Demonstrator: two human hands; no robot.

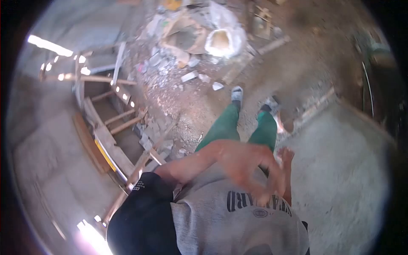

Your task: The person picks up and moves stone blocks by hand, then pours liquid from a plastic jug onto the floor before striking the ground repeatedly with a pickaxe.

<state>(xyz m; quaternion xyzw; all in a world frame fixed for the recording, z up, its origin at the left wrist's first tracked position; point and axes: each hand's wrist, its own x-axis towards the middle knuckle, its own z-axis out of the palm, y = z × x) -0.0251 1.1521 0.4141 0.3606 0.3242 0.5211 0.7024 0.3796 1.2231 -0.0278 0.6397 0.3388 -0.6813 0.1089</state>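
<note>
My left hand (250, 163) reaches across the front of the grey shirt (212, 216), its fingers bent down and smeared by motion. Nothing can be made out in it. Just beyond it on the right, my right hand (285, 156) is raised beside the green trousers (262, 131), partly covered by the left hand. Its fingers are too unclear to read. The two hands overlap in view, and whether they touch is unclear.
Rubble and white fragments (189, 76) lie on the dirt floor ahead, near an open white sack (221, 42) and a brownish sack (185, 36). A wooden frame (106, 138) stands at the left. A grey slab (340, 170) spreads at the right.
</note>
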